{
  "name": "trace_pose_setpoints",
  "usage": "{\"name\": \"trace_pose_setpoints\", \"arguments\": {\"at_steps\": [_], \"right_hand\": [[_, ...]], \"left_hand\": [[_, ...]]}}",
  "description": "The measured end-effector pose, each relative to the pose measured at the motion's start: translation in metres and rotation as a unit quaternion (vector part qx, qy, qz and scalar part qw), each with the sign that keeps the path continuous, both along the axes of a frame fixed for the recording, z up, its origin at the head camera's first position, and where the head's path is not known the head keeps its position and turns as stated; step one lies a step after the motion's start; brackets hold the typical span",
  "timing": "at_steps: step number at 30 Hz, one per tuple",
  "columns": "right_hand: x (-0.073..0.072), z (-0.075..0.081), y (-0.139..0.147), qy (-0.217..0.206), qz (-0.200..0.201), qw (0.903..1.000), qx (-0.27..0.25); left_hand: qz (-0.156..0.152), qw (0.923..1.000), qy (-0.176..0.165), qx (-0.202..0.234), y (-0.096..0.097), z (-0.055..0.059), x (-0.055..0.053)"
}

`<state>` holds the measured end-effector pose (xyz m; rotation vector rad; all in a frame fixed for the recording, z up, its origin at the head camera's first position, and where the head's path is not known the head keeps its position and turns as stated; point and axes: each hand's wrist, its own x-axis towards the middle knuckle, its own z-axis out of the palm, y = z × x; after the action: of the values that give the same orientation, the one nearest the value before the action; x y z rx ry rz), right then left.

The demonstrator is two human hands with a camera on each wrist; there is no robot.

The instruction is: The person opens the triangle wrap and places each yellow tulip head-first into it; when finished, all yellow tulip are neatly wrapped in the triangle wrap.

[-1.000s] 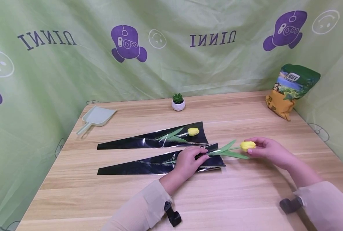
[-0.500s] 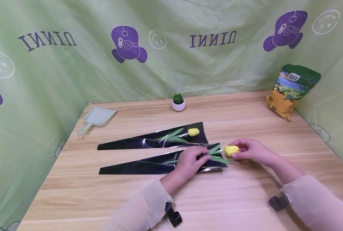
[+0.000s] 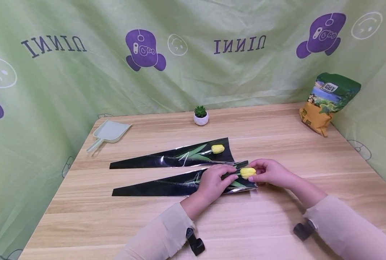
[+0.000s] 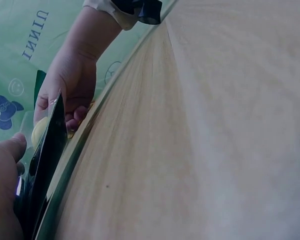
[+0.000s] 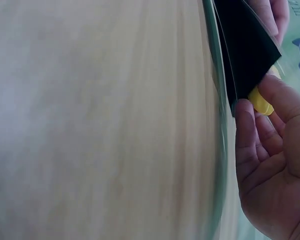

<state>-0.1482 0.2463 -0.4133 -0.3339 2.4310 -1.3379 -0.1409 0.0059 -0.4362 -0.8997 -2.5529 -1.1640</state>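
A yellow tulip (image 3: 247,173) with green leaves lies mostly inside the near black flower sleeve (image 3: 141,189), its bloom at the wide mouth. My right hand (image 3: 274,174) pinches the bloom between thumb and fingers; the right wrist view shows the yellow petals (image 5: 261,102) beside the sleeve's dark edge. Over the sleeve near its mouth is my left hand (image 3: 215,180), thumb and forefinger gripping the film around the stem. Its palm hides the sleeve's middle. Farther back, a second black sleeve (image 3: 141,161) lies flat with another yellow tulip (image 3: 217,149) inside.
At the back edge of the wooden table (image 3: 131,224) stands a small potted succulent (image 3: 201,116). A pale dustpan (image 3: 110,131) lies at the back left. A green and orange bag (image 3: 327,103) stands at the back right, before the green curtain (image 3: 193,79).
My right hand has moved left with the tulip, sliding its stem and leaves into the near sleeve until the bloom reached the mouth. The left hand has stayed in place.
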Motion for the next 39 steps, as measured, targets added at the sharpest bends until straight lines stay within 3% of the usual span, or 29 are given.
{"name": "trace_pose_setpoints", "arguments": {"at_steps": [15,29,34,39], "right_hand": [[-0.005,-0.006,-0.025,0.052,0.037,0.9970,0.043],[-0.003,-0.001,-0.023,0.050,0.048,0.9956,0.063],[-0.004,0.001,-0.009,0.060,0.039,0.9956,0.061],[-0.007,0.006,0.009,0.044,-0.007,0.9974,0.056]], "left_hand": [[0.001,0.9998,0.019,-0.010,0.000,0.001,0.001],[-0.007,0.9997,0.008,-0.021,0.000,-0.001,-0.001],[-0.008,0.9994,0.005,-0.034,0.001,-0.001,-0.001],[-0.004,0.9984,0.001,-0.056,0.002,-0.001,-0.001]]}}
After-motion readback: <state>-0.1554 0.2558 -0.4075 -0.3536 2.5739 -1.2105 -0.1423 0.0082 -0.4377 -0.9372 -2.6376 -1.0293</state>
